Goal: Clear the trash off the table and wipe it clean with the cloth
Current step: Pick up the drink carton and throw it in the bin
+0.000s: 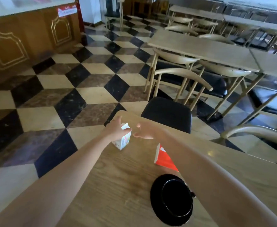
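Wood table | checkered floor | left grip clasps carton | right grip apart

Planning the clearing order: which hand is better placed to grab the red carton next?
Right, probably: the right hand is open and empty, its forearm passing over the red carton, while the left hand grips the white carton.

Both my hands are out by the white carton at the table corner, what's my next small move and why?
Probably close the left hand round the white carton and lift it off the table. That hand is against its side, the right hand is open and holds nothing, and the carton stands near the edge, so lifting seems safer than sliding.
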The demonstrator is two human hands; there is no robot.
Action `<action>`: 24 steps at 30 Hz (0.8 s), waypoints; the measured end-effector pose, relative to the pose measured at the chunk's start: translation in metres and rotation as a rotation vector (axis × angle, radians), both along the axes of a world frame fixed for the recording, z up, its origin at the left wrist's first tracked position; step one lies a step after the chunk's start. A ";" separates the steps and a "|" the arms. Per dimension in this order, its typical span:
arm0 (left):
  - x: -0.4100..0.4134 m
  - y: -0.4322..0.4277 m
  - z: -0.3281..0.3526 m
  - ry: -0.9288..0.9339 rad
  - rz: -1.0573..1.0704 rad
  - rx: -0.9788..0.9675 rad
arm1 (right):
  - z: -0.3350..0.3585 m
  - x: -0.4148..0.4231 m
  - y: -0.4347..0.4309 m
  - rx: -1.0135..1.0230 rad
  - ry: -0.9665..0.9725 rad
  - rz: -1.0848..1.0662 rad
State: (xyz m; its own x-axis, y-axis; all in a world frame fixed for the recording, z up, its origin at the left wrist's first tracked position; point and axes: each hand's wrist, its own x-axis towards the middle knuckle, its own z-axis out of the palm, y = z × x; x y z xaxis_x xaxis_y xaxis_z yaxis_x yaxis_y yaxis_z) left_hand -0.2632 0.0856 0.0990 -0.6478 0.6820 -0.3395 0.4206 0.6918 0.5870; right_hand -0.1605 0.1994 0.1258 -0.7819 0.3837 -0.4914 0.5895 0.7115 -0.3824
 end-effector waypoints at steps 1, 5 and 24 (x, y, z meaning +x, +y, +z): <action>-0.001 0.008 -0.006 0.028 0.031 0.000 | -0.006 -0.004 0.006 -0.018 0.043 -0.048; -0.007 0.025 -0.034 0.074 0.071 -0.068 | -0.040 -0.019 0.020 -0.066 0.059 -0.110; -0.017 -0.001 -0.013 0.035 -0.120 -0.034 | -0.073 -0.022 0.000 -0.288 0.210 0.013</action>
